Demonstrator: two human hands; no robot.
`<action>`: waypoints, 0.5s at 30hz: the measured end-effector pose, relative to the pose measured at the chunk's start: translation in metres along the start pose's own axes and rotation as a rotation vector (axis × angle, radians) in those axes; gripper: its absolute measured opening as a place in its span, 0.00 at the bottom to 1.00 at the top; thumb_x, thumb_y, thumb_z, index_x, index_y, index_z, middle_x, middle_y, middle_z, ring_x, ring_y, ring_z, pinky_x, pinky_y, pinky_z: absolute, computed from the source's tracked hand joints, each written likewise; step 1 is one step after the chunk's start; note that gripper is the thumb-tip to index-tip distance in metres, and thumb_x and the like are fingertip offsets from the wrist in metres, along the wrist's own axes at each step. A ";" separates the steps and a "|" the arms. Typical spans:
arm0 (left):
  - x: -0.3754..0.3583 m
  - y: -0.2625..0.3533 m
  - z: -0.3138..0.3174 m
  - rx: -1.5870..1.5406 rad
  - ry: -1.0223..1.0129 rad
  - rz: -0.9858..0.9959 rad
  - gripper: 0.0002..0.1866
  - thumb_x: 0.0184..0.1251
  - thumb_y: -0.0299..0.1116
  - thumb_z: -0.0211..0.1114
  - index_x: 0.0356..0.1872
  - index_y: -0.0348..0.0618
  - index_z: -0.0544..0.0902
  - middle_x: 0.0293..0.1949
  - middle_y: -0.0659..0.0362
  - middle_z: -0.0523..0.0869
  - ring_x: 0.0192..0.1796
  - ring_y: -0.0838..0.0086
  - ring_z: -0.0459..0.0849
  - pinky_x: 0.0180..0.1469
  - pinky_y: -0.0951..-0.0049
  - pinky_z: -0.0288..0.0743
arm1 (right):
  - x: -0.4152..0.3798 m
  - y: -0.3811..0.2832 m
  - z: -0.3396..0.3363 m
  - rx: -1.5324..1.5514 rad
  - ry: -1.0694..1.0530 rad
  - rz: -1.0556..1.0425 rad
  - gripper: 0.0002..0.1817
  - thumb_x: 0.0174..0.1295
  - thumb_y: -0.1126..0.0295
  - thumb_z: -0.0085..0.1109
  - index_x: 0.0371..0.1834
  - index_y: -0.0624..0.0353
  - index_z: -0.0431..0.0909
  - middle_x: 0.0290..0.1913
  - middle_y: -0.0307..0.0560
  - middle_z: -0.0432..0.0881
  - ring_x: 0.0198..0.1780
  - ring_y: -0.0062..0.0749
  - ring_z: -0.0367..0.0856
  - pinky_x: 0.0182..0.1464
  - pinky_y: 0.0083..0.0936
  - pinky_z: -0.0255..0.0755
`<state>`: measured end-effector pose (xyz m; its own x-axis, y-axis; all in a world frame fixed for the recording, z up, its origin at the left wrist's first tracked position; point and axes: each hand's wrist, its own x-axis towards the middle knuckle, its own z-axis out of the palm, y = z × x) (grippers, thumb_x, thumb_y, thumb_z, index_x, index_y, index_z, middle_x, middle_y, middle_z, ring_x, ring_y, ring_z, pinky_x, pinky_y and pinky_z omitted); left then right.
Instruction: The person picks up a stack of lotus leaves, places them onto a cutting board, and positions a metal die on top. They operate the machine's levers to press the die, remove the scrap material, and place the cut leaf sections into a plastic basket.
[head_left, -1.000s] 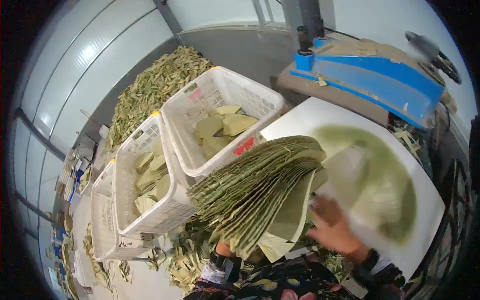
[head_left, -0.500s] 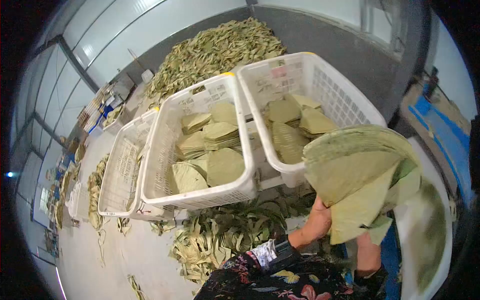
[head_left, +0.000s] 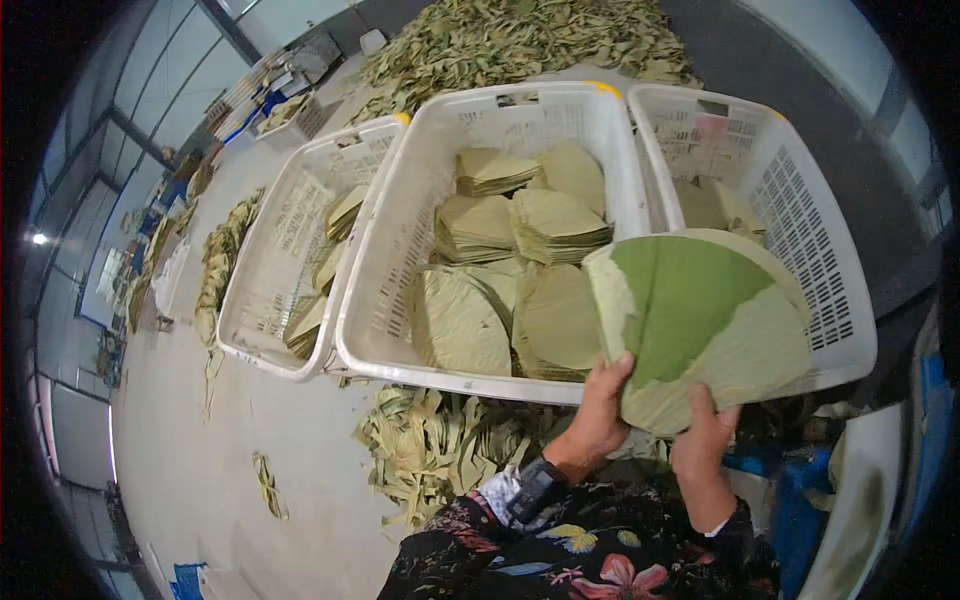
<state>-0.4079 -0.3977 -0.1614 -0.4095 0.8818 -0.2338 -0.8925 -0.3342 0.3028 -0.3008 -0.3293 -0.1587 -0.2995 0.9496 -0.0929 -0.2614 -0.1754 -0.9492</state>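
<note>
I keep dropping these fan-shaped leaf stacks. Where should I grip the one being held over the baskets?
Probably at the narrow bottom end, from below, as shown: the left hand and right hand pinch the leaf stack where its edges converge. The broad rounded top fans out over the white basket, too wide to clamp.

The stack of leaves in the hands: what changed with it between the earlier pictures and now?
The stack of leaves moved from over the white table to the baskets and now hangs between the middle basket and the right basket. The right hand, free a second ago, now grips its lower edge beside the left hand. The leaf stacks inside the baskets stayed.
</note>
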 end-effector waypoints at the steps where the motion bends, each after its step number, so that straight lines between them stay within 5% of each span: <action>1: -0.002 0.010 -0.007 0.044 0.048 0.052 0.24 0.68 0.36 0.53 0.62 0.41 0.60 0.57 0.51 0.72 0.55 0.63 0.76 0.54 0.59 0.75 | -0.003 0.003 0.011 0.004 -0.064 0.048 0.27 0.58 0.79 0.54 0.63 0.64 0.60 0.59 0.46 0.69 0.58 0.32 0.68 0.62 0.30 0.59; 6: -0.016 0.074 -0.005 0.263 0.329 0.327 0.24 0.64 0.32 0.59 0.59 0.41 0.64 0.54 0.51 0.75 0.53 0.62 0.77 0.54 0.59 0.75 | 0.000 0.017 0.041 -0.140 -0.390 0.155 0.27 0.59 0.78 0.54 0.62 0.65 0.60 0.60 0.48 0.68 0.58 0.31 0.68 0.61 0.30 0.60; 9: -0.020 0.138 -0.030 0.556 0.370 0.449 0.23 0.63 0.30 0.61 0.58 0.40 0.65 0.53 0.53 0.76 0.52 0.64 0.77 0.54 0.64 0.74 | 0.009 0.024 0.031 -0.278 -0.734 0.134 0.21 0.60 0.76 0.54 0.56 0.65 0.63 0.47 0.48 0.75 0.50 0.31 0.74 0.53 0.29 0.69; 12: -0.022 0.210 -0.083 0.815 0.331 0.521 0.24 0.62 0.31 0.61 0.57 0.37 0.66 0.53 0.52 0.75 0.53 0.67 0.76 0.53 0.68 0.73 | 0.021 0.009 0.015 -0.163 -0.666 0.443 0.18 0.60 0.79 0.53 0.53 0.66 0.63 0.43 0.49 0.77 0.44 0.29 0.78 0.47 0.27 0.72; 15: -0.032 0.273 -0.150 0.898 0.529 0.319 0.23 0.62 0.31 0.62 0.57 0.35 0.68 0.52 0.52 0.77 0.51 0.69 0.77 0.52 0.70 0.73 | 0.027 0.014 -0.018 -0.260 -0.568 0.442 0.14 0.61 0.78 0.50 0.51 0.65 0.65 0.39 0.48 0.77 0.40 0.28 0.78 0.43 0.25 0.73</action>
<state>-0.6663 -0.5669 -0.2096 -0.8191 0.4710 -0.3274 -0.3552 0.0317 0.9342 -0.2958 -0.3011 -0.1795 -0.7705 0.5133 -0.3779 0.1953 -0.3742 -0.9066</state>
